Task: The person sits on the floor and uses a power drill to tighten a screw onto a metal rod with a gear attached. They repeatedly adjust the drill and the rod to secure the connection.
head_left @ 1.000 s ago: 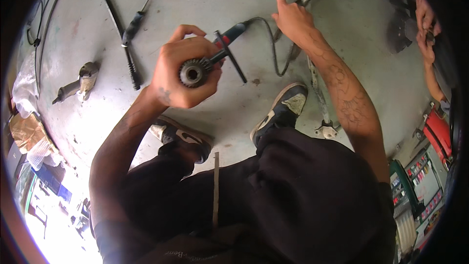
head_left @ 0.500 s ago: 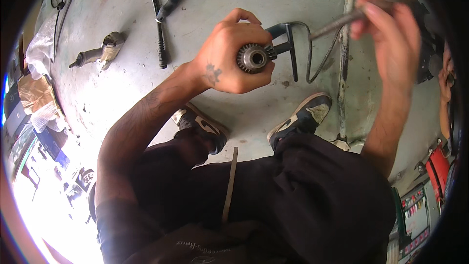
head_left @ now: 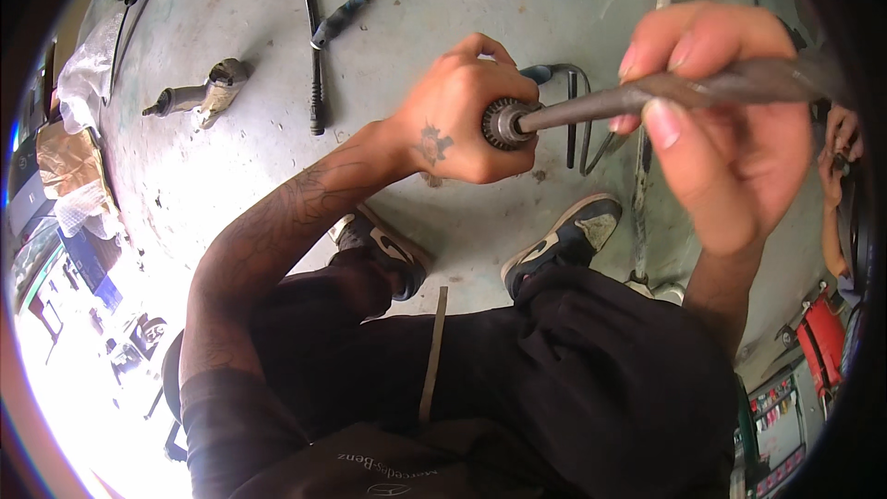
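Observation:
My left hand (head_left: 467,120) is closed around a drill chuck (head_left: 505,123), its toothed collar and round mouth facing up. A large, dark twist drill bit (head_left: 591,109) lies between the thumb and fingers of my right hand (head_left: 716,120), fluted part in the grip. Its plain shank meets the chuck's mouth; how deep it sits I cannot tell. Just beyond the shank shows the black crossbar of a T-handled chuck key (head_left: 572,92), partly covered by the bit. The body below the chuck is hidden by my left hand.
Beyond my left arm, a screwdriver (head_left: 340,20), a black cable (head_left: 317,74) and a worn metal fitting (head_left: 214,94) lie on the grey floor. A whitish pipe (head_left: 641,194) runs along the right. Another person's hand (head_left: 839,143) shows at the right edge, above a red object (head_left: 820,342).
My right hand has brought the drill bit left and down, so its shank now meets the chuck's mouth. My left hand with the chuck has shifted slightly right.

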Action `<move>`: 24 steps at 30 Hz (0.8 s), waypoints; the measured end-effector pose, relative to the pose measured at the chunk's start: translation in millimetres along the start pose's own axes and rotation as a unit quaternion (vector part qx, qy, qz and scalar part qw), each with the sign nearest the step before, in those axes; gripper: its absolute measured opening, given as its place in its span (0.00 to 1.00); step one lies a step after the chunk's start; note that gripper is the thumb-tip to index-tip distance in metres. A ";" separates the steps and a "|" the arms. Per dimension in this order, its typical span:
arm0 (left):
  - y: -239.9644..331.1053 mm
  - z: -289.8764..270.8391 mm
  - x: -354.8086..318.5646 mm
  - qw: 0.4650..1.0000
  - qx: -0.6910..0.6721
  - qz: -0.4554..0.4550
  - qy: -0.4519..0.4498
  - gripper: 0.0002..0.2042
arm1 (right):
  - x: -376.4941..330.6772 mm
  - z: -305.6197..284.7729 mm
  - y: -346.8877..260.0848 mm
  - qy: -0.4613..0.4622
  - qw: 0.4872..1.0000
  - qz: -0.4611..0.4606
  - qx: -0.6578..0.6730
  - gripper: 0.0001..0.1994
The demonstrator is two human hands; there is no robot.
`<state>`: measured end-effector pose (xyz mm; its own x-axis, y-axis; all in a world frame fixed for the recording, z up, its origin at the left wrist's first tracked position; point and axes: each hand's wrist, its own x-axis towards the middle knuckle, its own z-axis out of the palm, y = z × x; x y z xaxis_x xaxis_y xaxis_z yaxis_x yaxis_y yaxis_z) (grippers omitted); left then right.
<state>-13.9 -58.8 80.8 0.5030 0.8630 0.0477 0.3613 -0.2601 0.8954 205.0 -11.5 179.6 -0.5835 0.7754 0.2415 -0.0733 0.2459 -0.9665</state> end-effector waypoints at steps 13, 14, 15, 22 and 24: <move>1.4 -1.4 9.8 0.999 0.013 0.013 0.033 0.08 | 3.0 -6.7 -4.6 -0.085 0.983 -0.027 -0.161 0.16; 2.8 -3.4 9.6 1.000 0.011 0.015 0.016 0.08 | -1.5 -5.1 3.7 -0.042 0.987 -0.021 -0.151 0.14; 4.3 -6.0 11.2 1.000 0.014 0.022 -0.002 0.07 | -9.6 -5.3 17.0 -0.007 0.990 0.034 -0.137 0.13; -1.0 -11.8 10.9 0.999 0.008 0.040 -0.017 0.10 | -37.8 33.7 51.3 0.028 0.953 0.298 -0.044 0.17; -2.0 -0.9 13.6 0.999 0.000 0.050 -0.005 0.09 | -46.5 33.7 52.0 0.030 0.948 0.315 -0.022 0.17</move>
<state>-8.4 -46.2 80.1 0.5436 0.8288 0.1326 0.3097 -0.3449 0.8861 201.1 -54.3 115.2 -0.4521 0.8082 -0.3773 0.3095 -0.2546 -0.9162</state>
